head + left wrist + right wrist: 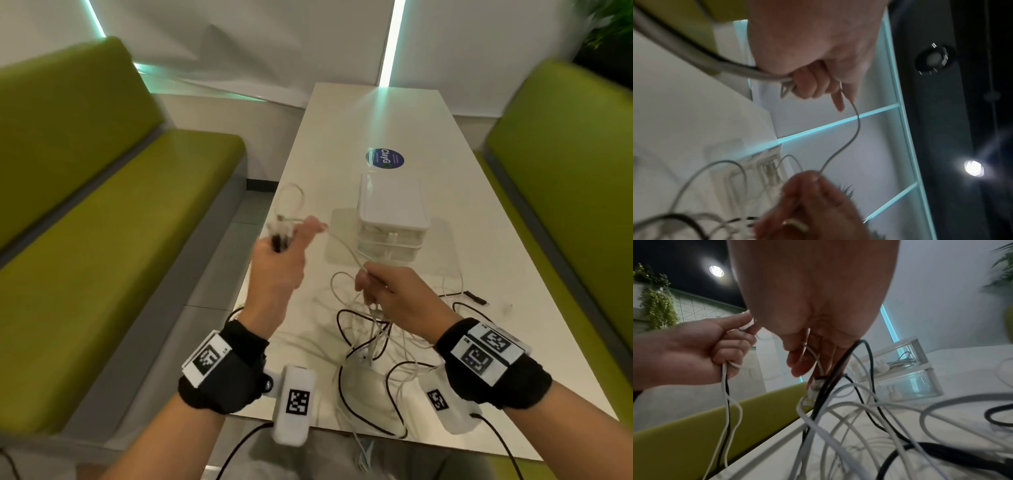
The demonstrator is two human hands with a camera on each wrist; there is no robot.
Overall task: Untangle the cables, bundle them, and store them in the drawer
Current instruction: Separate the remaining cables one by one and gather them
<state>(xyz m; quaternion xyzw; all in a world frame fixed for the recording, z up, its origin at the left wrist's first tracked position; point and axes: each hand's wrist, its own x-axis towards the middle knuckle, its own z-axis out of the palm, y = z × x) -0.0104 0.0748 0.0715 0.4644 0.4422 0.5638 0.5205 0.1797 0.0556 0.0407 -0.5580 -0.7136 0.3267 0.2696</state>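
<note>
A tangle of white and black cables lies on the white table near its front edge. My left hand is raised above the table's left edge and grips a looped bundle of white and black cable. My right hand hovers over the tangle and pinches a thin white cable that runs across to the left hand. In the right wrist view, more strands hang from my right hand into the tangle. Behind the hands stands a translucent two-drawer unit, both drawers pushed in.
Green benches flank the table on the left and the right. A round blue sticker sits behind the drawer unit. A black connector end lies to the right of the tangle. One cable trails over the front edge.
</note>
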